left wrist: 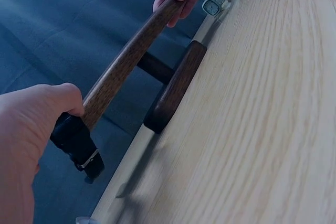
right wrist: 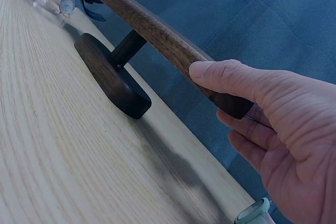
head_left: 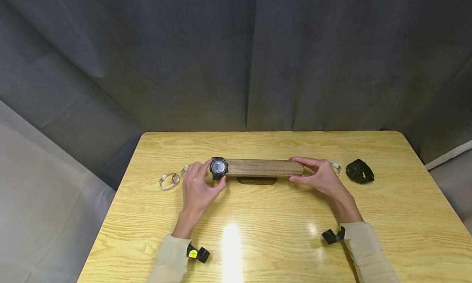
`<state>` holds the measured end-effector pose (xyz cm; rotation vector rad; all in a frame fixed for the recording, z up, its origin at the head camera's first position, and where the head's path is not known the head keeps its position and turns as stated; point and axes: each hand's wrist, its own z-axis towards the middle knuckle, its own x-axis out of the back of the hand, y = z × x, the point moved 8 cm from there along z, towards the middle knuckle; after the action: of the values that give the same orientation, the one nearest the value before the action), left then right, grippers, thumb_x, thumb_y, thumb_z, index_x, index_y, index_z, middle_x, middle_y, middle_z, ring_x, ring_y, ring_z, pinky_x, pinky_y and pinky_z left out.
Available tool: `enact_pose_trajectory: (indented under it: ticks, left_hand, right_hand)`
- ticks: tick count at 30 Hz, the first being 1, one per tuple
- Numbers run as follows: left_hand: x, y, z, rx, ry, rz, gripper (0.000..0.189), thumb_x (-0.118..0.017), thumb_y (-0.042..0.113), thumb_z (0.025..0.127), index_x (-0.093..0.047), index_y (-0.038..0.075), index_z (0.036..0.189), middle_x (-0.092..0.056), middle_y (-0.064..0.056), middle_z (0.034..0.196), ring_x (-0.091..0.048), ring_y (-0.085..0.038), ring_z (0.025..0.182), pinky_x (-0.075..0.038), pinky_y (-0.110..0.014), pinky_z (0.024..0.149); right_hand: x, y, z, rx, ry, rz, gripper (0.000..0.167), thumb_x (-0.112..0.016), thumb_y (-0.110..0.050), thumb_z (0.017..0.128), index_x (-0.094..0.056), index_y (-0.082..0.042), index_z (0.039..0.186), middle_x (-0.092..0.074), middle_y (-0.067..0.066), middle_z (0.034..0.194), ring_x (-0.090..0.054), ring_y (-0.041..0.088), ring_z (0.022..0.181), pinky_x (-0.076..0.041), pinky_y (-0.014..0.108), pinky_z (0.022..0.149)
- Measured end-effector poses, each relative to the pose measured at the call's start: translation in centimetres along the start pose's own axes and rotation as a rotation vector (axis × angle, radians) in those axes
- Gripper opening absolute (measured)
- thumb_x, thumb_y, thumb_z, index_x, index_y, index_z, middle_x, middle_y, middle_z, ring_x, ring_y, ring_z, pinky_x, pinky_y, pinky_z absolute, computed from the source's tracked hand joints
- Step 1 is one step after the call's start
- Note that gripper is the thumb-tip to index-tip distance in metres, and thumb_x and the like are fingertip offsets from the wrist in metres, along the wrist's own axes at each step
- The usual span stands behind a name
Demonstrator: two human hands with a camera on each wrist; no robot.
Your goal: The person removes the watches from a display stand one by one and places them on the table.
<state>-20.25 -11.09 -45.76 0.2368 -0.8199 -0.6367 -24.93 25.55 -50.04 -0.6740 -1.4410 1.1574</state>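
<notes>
A wooden T-shaped watch stand (head_left: 263, 168) stands on the table, its bar running left to right above a dark base (right wrist: 107, 77). Around the bar's left end sits a black digital watch (head_left: 219, 167), face up; its strap hangs below the bar in the left wrist view, with the buckle (left wrist: 92, 158) low. My left hand (head_left: 197, 186) pinches this watch between thumb and fingers. At the opposite end, my right hand (head_left: 323, 177) grips the bar, thumb on the near side and fingers on the far side.
Two light-banded watches lie left of the stand, one whole (head_left: 169, 181) and one partly behind my left hand. Beyond my right hand lie a pale watch (head_left: 336, 167) and a black watch (head_left: 360, 171). A grey curtain (head_left: 243, 62) hangs behind the table's back edge.
</notes>
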Motion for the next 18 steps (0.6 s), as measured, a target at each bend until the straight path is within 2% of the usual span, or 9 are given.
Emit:
enact_pose_trajectory:
  ticks: [8,18]
  left_hand:
    - [0.7,-0.9,0.1,0.033,-0.005,0.009,0.059,-0.091,0.030,0.073,-0.074,-0.004,0.117,-0.053,-0.003,0.076,-0.048,-0.019,0.073,-0.043,-0.031,0.066]
    - [1.5,-2.1,0.7,0.039,0.019,-0.006,0.060,-0.092,0.026,0.073,-0.072,-0.006,0.120,-0.058,-0.009,0.077,-0.051,-0.023,0.074,-0.044,-0.031,0.062]
  right_hand:
    - [0.0,0.0,-0.1,0.001,-0.007,0.004,0.058,-0.090,-0.018,0.084,-0.070,-0.013,0.138,-0.067,0.011,0.140,-0.054,0.031,0.139,-0.049,0.014,0.102]
    - [0.0,-0.1,0.0,-0.001,-0.009,0.003,0.058,-0.090,-0.019,0.084,-0.070,-0.014,0.138,-0.067,0.009,0.140,-0.054,0.029,0.140,-0.048,0.014,0.103]
